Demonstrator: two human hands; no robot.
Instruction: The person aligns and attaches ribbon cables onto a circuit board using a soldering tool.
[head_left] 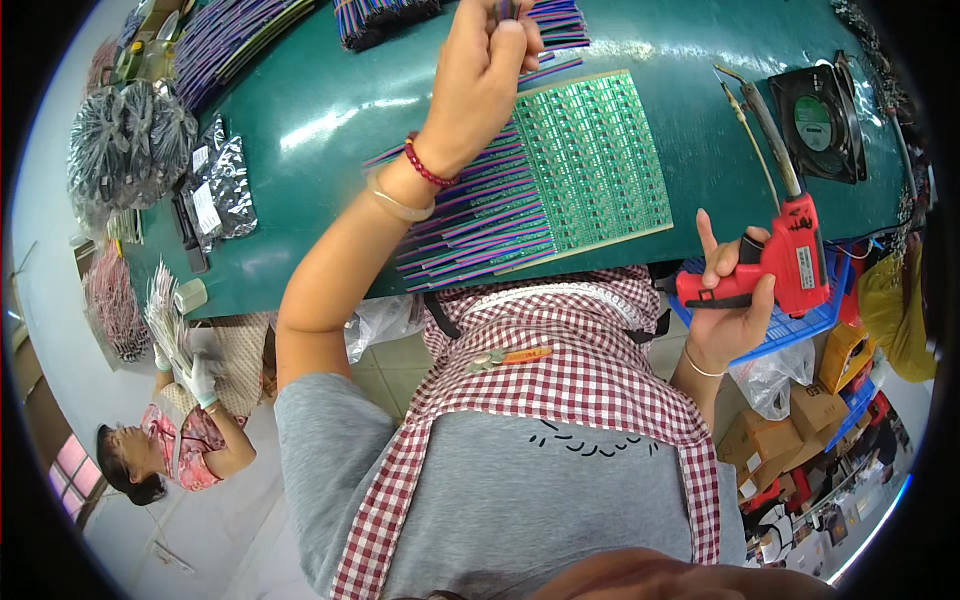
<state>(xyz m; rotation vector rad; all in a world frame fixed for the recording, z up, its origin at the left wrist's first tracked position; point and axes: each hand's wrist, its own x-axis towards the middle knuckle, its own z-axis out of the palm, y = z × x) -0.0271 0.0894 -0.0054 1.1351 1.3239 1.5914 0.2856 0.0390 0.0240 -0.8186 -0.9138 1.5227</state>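
My left hand [487, 62] reaches to the far side of the green table, its fingers closed round the ends of some multicoloured wires [507, 10]. More of these wires lie under and beside that hand. My right hand [735, 320] holds a red soldering gun [803, 255] by its handle, tip pointing to the far side, with one finger stretched away from the grip. Between my hands lies a panel of small green circuit boards [597, 160]. Rows of purple, blue and black wires [480, 220] stick out from the panel's left edge.
On the green table [330, 190] stand a black fan [818, 122] at right and wire bundles [235, 45] at far left. Plastic bags [130, 140] lie at the left edge. Below right is a blue basket [800, 330]. A gloved person [185, 440] at left handles white wires.
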